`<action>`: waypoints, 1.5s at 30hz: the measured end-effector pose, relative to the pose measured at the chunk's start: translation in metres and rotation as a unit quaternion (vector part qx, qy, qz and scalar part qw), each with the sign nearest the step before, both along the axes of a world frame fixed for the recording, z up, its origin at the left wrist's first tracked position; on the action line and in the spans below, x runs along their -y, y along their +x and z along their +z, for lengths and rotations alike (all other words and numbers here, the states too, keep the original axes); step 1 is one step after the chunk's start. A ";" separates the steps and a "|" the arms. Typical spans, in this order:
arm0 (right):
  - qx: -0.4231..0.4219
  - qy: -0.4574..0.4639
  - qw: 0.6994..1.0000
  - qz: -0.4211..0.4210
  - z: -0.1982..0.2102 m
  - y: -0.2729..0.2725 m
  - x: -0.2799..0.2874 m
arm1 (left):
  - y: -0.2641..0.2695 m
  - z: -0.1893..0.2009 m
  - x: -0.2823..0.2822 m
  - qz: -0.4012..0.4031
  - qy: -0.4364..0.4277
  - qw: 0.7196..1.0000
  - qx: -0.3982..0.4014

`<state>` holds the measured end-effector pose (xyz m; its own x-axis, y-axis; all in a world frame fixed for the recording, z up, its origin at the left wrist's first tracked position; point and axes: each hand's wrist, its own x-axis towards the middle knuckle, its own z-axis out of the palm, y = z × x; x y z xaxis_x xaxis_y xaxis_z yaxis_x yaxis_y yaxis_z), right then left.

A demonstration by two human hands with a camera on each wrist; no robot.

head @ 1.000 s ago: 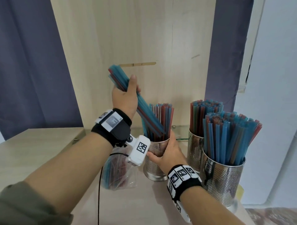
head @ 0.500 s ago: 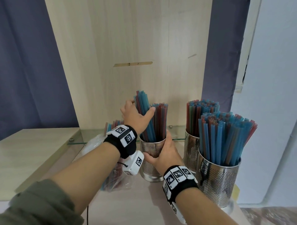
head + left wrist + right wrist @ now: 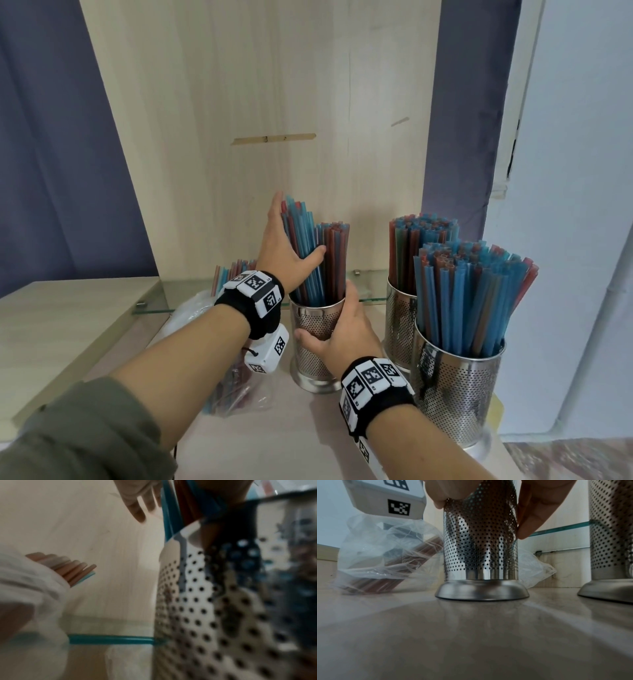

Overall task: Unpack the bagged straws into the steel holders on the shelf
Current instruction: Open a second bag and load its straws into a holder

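Observation:
A perforated steel holder [image 3: 313,322] stands mid-shelf, part full of blue and red straws. A taller bundle of straws [image 3: 301,236] stands in its left side. My left hand [image 3: 282,246] lies flat against that bundle, fingers [image 3: 137,507] straight up behind it and thumb spread across its front. My right hand [image 3: 342,337] grips the holder's wall from the front right, and its fingers [image 3: 534,515] wrap the holder [image 3: 479,547]. The clear plastic bag [image 3: 239,387] with more straws lies left of the holder, under my left forearm.
Two full steel holders stand to the right, one in front [image 3: 459,394] and one behind it [image 3: 399,329]. A glass shelf edge [image 3: 178,294] runs along the wooden back panel [image 3: 274,102]. The bag [image 3: 385,555] touches the holder's base.
My left hand has brought the tilted straw bundle down from above into the holder and straightened its fingers. My right hand has stayed on the holder.

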<state>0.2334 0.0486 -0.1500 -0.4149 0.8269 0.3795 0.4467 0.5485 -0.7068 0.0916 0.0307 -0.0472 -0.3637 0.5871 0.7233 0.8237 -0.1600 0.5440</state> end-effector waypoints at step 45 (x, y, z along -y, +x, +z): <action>-0.017 -0.004 1.000 0.001 -0.004 -0.002 -0.005 | -0.071 0.022 0.062 0.102 -0.083 0.980 0.152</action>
